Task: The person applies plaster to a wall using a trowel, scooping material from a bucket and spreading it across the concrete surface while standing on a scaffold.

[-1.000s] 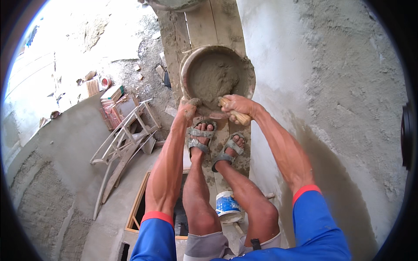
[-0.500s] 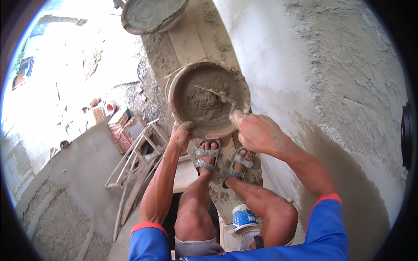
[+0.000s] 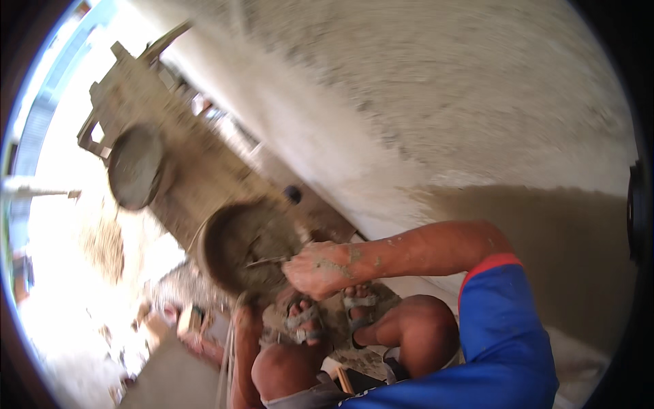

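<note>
My right hand is closed round the handle of a trowel, whose narrow blade reaches into grey wet mortar. The mortar sits in a round, mud-coated basin in front of my feet. At the basin's near left rim is my left hand, closed on the edge; blur softens its fingers. Both my sandalled feet stand on the planks just this side of the basin.
A plank platform runs to the far left, bearing a second basin of grey mortar. Along the right rises a partly plastered wall with a dark damp patch. Bricks and debris lie below on the left.
My view has swung to the right and up, bringing more of the planks and wall into sight. The trowel stays in my right hand over the mortar; my left hand remains at the rim.
</note>
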